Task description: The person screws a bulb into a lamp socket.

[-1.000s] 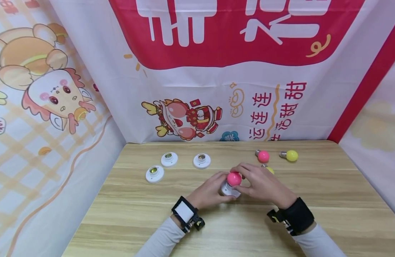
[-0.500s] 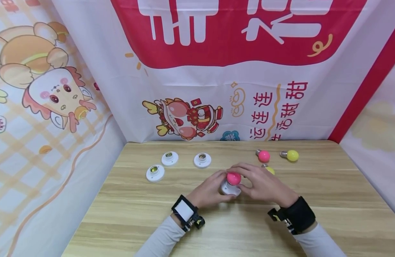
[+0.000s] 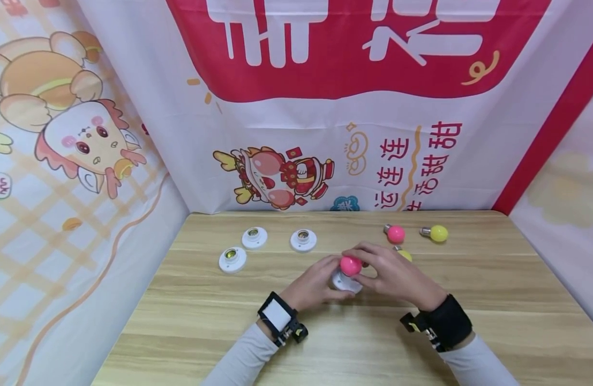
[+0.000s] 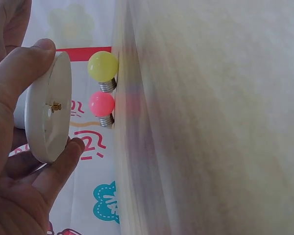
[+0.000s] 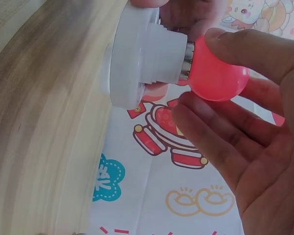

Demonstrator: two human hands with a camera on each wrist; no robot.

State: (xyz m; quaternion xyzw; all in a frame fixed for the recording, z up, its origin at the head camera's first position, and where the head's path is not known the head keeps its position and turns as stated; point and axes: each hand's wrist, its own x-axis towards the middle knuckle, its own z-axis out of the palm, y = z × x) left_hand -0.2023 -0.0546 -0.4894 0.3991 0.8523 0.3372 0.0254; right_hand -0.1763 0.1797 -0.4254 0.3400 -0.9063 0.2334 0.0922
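My left hand [image 3: 315, 287] grips a round white lamp holder [image 3: 345, 283] by its edge, thumb on one side and fingers on the other. In the left wrist view the hollow underside of the lamp holder [image 4: 51, 112] shows, raised off the table. A pink light bulb [image 3: 351, 266] stands in the holder's socket. My right hand [image 3: 390, 271] pinches the bulb's globe between thumb and fingers. The right wrist view shows the pink bulb [image 5: 218, 73] with a strip of its metal base visible between the globe and the socket collar [image 5: 166, 56].
Three more white lamp holders lie at the back left: one nearer [image 3: 232, 260], one behind it [image 3: 254, 238] and one to the right [image 3: 303, 240]. Loose bulbs lie at the back right: a pink bulb [image 3: 396, 234], a yellow bulb [image 3: 438, 233] and another yellow bulb [image 3: 405, 255] partly behind my right hand.
My right fingers have shifted slightly around the pink bulb: they covered more of its top half a second ago. Both hands and the lamp holder stay in nearly the same place.
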